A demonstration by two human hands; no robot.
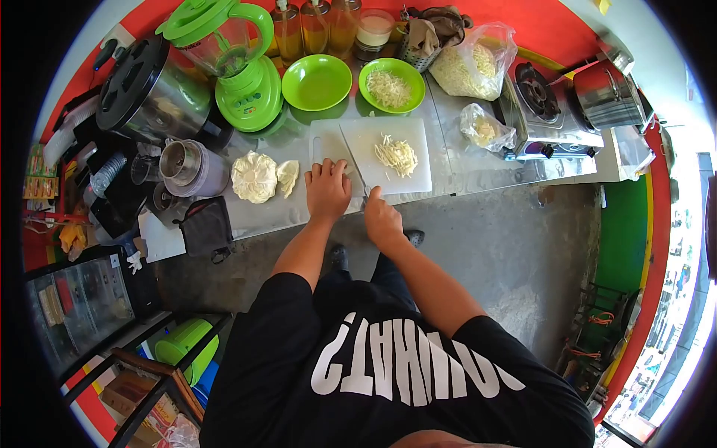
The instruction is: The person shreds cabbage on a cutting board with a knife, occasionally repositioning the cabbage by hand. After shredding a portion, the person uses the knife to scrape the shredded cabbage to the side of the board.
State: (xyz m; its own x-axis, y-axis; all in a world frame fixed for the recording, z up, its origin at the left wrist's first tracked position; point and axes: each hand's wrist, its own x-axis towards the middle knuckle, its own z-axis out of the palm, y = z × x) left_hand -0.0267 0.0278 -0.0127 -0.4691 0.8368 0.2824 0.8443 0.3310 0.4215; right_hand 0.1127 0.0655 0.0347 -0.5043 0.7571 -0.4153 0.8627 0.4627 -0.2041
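Observation:
My right hand (382,218) is wrapped round the handle of a knife (353,153), whose long blade points away from me across the white cutting board (412,133). To the left of the blade, my left hand (328,193) rests with its fingertips on the board's near left part; whether anything lies beneath them is hidden. A pile of shredded cabbage (396,155) lies on the board, right of the knife. Beside the board on the left are a large cut cabbage (254,178) and a smaller cabbage piece (287,178) on the metal counter (258,216).
Behind the board stand a green bowl (317,81) and another green bowl (418,69) with shreds. A green blender (250,93) is at the back left. Bagged shreds (470,69), a small bag (485,127) and a gas stove (549,123) are on the right.

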